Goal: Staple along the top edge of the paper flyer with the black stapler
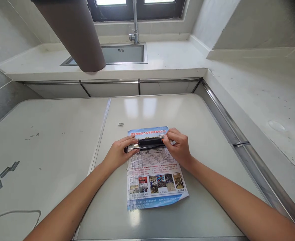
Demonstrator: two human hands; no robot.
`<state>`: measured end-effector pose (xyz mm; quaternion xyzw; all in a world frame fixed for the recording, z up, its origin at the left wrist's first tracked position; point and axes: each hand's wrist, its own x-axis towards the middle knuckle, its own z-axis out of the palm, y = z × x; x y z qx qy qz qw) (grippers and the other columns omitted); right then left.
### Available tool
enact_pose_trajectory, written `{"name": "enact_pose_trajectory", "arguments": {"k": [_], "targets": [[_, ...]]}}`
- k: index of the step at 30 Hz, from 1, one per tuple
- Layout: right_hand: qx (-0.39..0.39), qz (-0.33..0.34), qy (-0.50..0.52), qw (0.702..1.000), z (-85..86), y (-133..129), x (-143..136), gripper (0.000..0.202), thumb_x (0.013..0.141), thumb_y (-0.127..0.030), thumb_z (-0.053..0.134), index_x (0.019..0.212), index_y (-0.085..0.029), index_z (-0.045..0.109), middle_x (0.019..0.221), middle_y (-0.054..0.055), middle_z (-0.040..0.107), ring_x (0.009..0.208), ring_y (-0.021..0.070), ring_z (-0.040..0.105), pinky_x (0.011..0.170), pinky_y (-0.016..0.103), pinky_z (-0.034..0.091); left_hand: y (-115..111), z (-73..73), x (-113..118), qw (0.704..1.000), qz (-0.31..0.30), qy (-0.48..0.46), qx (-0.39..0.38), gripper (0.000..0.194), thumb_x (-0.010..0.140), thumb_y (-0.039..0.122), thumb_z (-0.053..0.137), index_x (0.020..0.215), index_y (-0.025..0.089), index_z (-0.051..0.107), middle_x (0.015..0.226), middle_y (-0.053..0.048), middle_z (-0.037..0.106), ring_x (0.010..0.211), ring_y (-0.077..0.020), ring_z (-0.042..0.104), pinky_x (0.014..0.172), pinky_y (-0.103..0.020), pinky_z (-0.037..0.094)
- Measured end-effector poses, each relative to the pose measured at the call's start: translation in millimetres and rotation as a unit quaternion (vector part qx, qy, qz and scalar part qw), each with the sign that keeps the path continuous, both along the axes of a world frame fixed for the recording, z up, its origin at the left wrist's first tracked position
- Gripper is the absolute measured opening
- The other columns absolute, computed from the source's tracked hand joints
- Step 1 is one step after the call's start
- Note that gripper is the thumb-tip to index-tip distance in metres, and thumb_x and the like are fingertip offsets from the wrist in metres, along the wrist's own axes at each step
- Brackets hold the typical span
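Observation:
A black and silver stapler [150,142] lies sideways across the upper part of a printed flyer [160,167]. My left hand [123,149] grips the stapler's silver end, thumb below and fingers above. Around its other end, the fingers of my right hand [177,144] are closed, and a bit of orange shows beside them. The flyer rests on the white table, with many rows of staples or fine marks down its left side. Its lower right corner curls up slightly.
Two small staple strips [121,124] lie beyond the flyer. More grey staple strips [5,172] sit at far left, near a white cable [14,211]. Behind the table [202,214] are a counter with a sink [145,53], a tap [136,31] and a brown cylinder [74,33].

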<state>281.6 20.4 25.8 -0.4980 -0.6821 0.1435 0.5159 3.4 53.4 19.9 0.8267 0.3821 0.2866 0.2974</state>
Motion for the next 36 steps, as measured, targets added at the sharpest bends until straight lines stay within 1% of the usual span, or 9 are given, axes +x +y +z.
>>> {"name": "enact_pose_trajectory", "arguments": {"k": [4,7,10,13,15,18,22,30,36], "targets": [[-0.013,0.048,-0.065,0.997,2.4,1,1,0.014,0.093,-0.038,0.071,0.096,-0.025,0.068,0.099,0.006,0.067,0.094,0.0252,0.059,0.091,0.044,0.050,-1,0.4,-1,1.000,0.001,0.010,0.025,0.020,0.094,0.038,0.071,0.106,0.023,0.076,0.114,-0.007,0.078,0.114,-0.0259,0.073,0.101,-0.041,0.059],[-0.027,0.089,-0.130,0.987,-1.3,2,1,0.038,0.084,-0.044,0.082,0.116,-0.027,0.069,0.121,0.010,0.066,0.109,0.0300,0.058,0.100,0.050,0.050,-1,3.5,-1,0.999,0.011,0.007,0.044,0.019,0.094,0.039,0.072,0.103,0.023,0.077,0.111,-0.007,0.079,0.104,-0.0235,0.074,0.095,-0.039,0.060],[-0.011,0.111,-0.150,0.982,-6.1,0,0,0.025,0.092,-0.036,0.075,0.115,-0.028,0.070,0.121,0.008,0.072,0.113,0.0294,0.062,0.100,0.050,0.051,-5,11.1,0,0.999,0.021,-0.019,0.035,0.017,0.093,0.038,0.074,0.100,0.024,0.078,0.106,-0.006,0.079,0.102,-0.0230,0.074,0.095,-0.039,0.060],[0.016,0.119,-0.144,0.982,-7.8,-5,0,0.024,0.098,-0.033,0.066,0.121,-0.030,0.070,0.114,0.006,0.077,0.109,0.0266,0.070,0.096,0.047,0.053,-11,18.5,5,0.990,0.087,-0.108,-0.033,0.025,0.089,0.040,0.078,0.109,0.025,0.076,0.119,-0.007,0.076,0.115,-0.0259,0.071,0.098,-0.041,0.061],[0.037,0.093,-0.153,0.983,-7.3,-10,2,0.026,0.100,-0.031,0.063,0.124,-0.031,0.071,0.113,0.005,0.079,0.107,0.0260,0.071,0.094,0.046,0.054,-15,20.1,9,0.959,0.129,-0.217,-0.129,0.038,0.088,0.042,0.080,0.120,0.024,0.071,0.136,-0.010,0.069,0.123,-0.0277,0.068,0.099,-0.042,0.061],[0.064,0.063,-0.192,0.977,-5.9,-18,5,0.027,0.100,-0.027,0.063,0.122,-0.037,0.073,0.117,0.001,0.079,0.108,0.0252,0.069,0.094,0.047,0.053,-17,17.5,13,0.875,0.114,-0.347,-0.317,0.043,0.096,0.048,0.070,0.128,0.020,0.065,0.146,-0.015,0.062,0.124,-0.0286,0.068,0.104,-0.045,0.060],[0.055,0.125,-0.219,0.966,-2.3,-26,3,0.030,0.100,-0.027,0.068,0.121,-0.048,0.072,0.122,-0.007,0.077,0.108,0.0205,0.068,0.096,0.042,0.053,-14,13.1,12,0.801,0.073,-0.382,-0.455,0.047,0.102,0.052,0.059,0.131,0.016,0.066,0.139,-0.017,0.066,0.120,-0.0290,0.071,0.107,-0.046,0.059],[-0.005,0.145,-0.234,0.961,-1.4,-33,2,0.035,0.098,-0.031,0.071,0.125,-0.053,0.067,0.118,-0.011,0.078,0.100,0.0167,0.071,0.090,0.037,0.053,-10,16.0,10,0.815,0.028,-0.377,-0.439,0.040,0.102,0.041,0.060,0.132,0.016,0.068,0.134,-0.015,0.070,0.133,-0.0302,0.063,0.121,-0.049,0.048],[0.091,-0.052,-0.173,0.979,-0.4,-26,-3,0.025,0.097,-0.026,0.069,0.119,-0.037,0.072,0.111,0.000,0.080,0.103,0.0261,0.071,0.091,0.047,0.047,-12,12.1,9,0.839,0.094,-0.396,-0.361,0.036,0.100,0.039,0.066,0.128,0.016,0.066,0.132,-0.017,0.071,0.120,-0.0277,0.072,0.110,-0.045,0.057]]}}
